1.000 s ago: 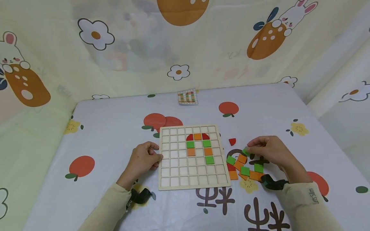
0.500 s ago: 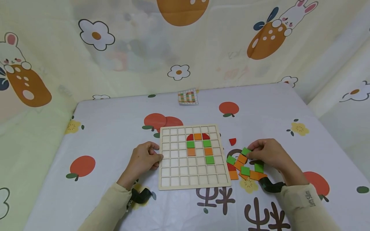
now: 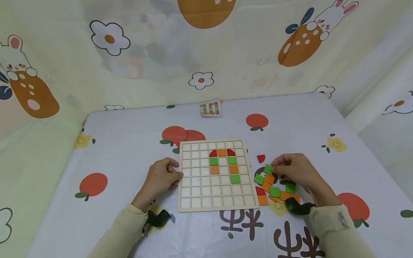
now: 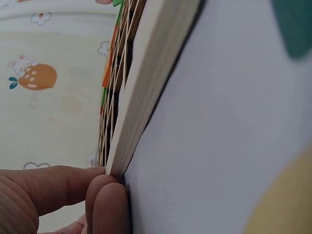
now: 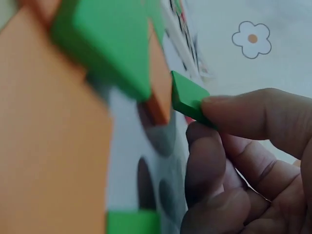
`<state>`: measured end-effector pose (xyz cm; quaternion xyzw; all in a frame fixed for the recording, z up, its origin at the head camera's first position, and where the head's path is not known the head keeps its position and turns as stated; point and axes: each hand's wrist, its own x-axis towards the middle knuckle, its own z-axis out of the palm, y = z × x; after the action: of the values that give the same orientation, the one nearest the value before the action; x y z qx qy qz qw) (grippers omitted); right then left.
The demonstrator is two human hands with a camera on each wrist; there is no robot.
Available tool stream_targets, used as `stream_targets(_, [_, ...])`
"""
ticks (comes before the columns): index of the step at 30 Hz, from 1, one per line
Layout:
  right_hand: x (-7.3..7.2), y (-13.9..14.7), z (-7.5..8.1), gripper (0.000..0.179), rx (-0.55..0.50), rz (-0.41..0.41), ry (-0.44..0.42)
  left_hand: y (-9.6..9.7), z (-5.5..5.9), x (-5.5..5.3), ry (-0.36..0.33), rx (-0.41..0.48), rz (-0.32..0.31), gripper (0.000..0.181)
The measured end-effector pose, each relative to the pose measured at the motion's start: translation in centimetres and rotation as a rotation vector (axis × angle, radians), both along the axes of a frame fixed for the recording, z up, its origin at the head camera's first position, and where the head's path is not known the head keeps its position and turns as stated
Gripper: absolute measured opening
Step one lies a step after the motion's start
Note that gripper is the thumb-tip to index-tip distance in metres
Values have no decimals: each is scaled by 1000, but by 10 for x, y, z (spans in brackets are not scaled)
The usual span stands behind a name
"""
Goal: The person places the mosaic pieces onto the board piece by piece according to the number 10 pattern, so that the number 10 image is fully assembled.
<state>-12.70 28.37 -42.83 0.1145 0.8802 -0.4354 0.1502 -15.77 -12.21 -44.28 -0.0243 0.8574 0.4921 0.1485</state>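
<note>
A square wooden grid board [image 3: 195, 191] lies in the middle of the table. Set in its cells are two red curved corner pieces and several green and orange square tiles, in an arch shape. My left hand [image 3: 160, 176] holds the board's left edge, thumb [image 4: 61, 187] on the rim and fingertips against the side. To the right of the board, my right hand [image 3: 298, 171] pinches a green square tile [image 5: 189, 93] between thumb and fingers, just above the loose pieces. In the head view this green tile overlaps the top of an orange tile [image 3: 269, 178].
Loose green, orange and red pieces form a pile beside the board's right edge, among them a green tile [image 3: 274, 192]. A red curved piece [image 3: 261, 158] lies apart behind them. Farther back sits a small card [image 3: 211, 108] with a coloured grid pattern.
My right hand has moved slightly left, toward the board, with the green tile in its fingers. The left hand has stayed on the board's edge.
</note>
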Motion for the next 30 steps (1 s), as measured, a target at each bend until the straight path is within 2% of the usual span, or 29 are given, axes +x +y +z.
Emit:
stream_targets(6, [-6,-10,2,26,-92,3,9,0,0,0,1,-6,1,25])
stream_targets(9, [-9,-19,4,25,-127,43,7,0,0,0,1,-7,1,25])
stream_targets(16, [-17,-44,4,18,-130,153,25,0,-1,-1,7,-4,-1,25])
stream_targets(22, [-23,-66,1,14,-204,215,16,0,-1,-1,4,-8,1,25])
stream_targets(26, [-26,-80,0,13,-190,275,35,0,-1,-1,2,-2,0,25])
stream_targets(30, [-28,-93,1,11,-189,297,24,0,-2,-1,5,3,0,24])
